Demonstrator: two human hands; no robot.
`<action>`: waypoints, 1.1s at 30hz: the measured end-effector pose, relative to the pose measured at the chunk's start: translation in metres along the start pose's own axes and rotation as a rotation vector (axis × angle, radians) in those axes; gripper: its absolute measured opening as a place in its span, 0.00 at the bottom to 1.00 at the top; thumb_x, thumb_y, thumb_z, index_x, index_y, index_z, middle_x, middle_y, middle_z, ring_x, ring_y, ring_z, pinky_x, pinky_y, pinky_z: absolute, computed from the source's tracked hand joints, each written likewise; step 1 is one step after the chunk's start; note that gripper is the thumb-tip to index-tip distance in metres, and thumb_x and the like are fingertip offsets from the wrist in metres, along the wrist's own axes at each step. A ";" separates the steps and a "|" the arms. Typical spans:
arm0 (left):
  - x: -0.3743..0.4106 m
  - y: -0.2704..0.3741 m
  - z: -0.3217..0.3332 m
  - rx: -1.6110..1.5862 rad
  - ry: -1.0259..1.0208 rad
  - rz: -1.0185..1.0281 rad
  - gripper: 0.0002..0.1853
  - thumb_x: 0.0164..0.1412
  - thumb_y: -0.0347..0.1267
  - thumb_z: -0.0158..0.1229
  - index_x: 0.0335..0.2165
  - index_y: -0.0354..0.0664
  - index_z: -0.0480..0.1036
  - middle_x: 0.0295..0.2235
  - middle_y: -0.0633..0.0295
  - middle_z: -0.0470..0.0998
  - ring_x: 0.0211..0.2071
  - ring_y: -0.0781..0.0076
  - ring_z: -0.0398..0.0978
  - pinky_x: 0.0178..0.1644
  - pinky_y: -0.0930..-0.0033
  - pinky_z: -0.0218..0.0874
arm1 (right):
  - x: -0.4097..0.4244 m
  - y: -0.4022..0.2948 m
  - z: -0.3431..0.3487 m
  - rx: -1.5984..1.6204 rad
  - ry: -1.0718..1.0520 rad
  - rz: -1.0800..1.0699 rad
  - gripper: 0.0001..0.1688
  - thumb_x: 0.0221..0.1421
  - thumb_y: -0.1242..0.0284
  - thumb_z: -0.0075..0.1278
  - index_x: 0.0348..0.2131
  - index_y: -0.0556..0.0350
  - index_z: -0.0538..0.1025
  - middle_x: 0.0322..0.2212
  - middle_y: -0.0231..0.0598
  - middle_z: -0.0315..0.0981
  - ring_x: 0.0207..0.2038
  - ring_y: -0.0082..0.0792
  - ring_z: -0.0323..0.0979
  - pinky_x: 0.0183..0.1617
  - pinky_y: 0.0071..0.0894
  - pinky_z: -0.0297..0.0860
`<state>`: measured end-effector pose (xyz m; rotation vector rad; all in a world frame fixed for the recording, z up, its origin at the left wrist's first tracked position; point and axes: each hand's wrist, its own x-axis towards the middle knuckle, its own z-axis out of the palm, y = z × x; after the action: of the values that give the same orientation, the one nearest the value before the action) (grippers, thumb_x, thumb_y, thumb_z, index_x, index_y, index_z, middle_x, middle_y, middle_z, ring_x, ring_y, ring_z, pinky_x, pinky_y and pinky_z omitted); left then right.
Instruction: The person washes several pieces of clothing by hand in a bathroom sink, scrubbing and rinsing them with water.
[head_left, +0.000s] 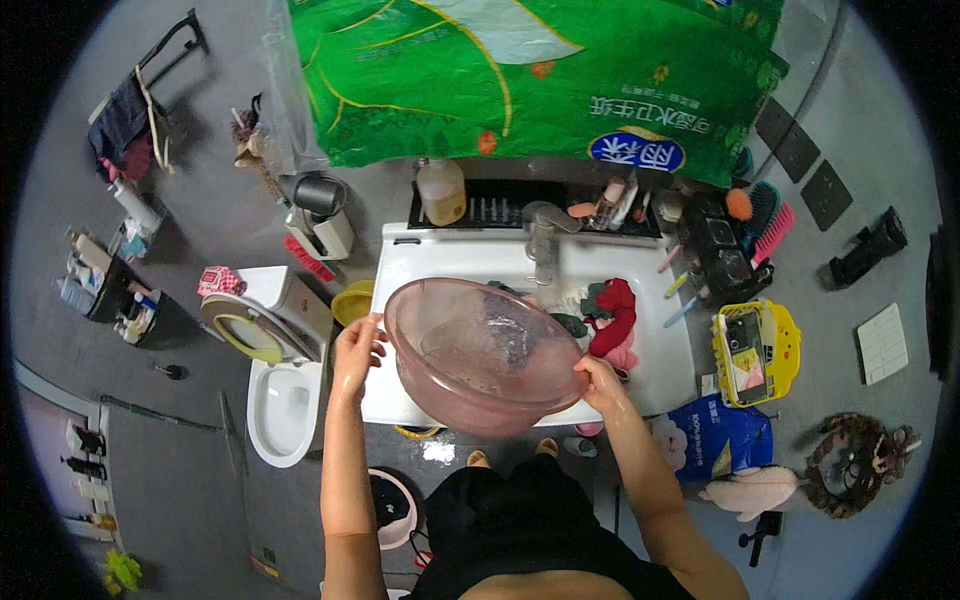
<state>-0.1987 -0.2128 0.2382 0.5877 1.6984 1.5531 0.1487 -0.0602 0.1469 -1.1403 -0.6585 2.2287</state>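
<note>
A translucent pink plastic basin (465, 352) is tilted over the front of the white washbasin (660, 375), with a little water or a wet sheen inside. My right hand (602, 384) grips its rim at the right. My left hand (358, 356) is at the left rim, fingers partly curled; whether they hold the rim or only touch it is unclear. Behind the basin, a heap of wet clothes lies in the sink, with a red garment (616, 315), a pink one (621, 345) and dark green cloth (571, 324). The faucet (544, 247) stands over them.
A large green toilet-paper pack (525, 82) hangs over the back. A soap bottle (441, 193) stands on the rear ledge. To the left is a toilet (283, 409) with its lid raised. A yellow basket (780, 352) holding a phone hangs right. A pink-rimmed bucket (405, 510) stands near my feet.
</note>
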 end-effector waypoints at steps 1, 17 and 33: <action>-0.001 0.004 -0.010 -0.038 0.042 0.041 0.15 0.55 0.42 0.47 0.32 0.41 0.69 0.19 0.70 0.68 0.16 0.85 0.61 0.17 0.84 0.50 | 0.000 0.004 0.008 0.055 -0.001 0.033 0.12 0.39 0.78 0.43 0.31 0.60 0.69 0.27 0.36 0.68 0.27 0.31 0.69 0.31 0.27 0.67; -0.085 -0.107 -0.092 -0.122 0.486 -0.156 0.11 0.54 0.38 0.49 0.34 0.43 0.68 0.20 0.70 0.67 0.15 0.86 0.59 0.17 0.85 0.49 | 0.033 0.086 0.079 0.773 -0.347 0.585 0.16 0.51 0.63 0.38 0.31 0.58 0.67 0.08 0.28 0.58 0.04 0.18 0.46 0.51 0.41 0.59; -0.110 -0.130 -0.115 -0.214 0.551 -0.221 0.09 0.55 0.37 0.48 0.33 0.45 0.69 0.20 0.71 0.69 0.16 0.86 0.61 0.17 0.84 0.51 | 0.104 0.104 0.193 0.164 -0.055 0.258 0.06 0.42 0.74 0.44 0.26 0.54 0.65 0.17 0.29 0.60 0.12 0.21 0.55 0.31 0.31 0.68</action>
<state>-0.2003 -0.3895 0.1337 -0.1553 1.8715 1.8038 -0.0894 -0.1017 0.1220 -1.1382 -0.3575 2.4854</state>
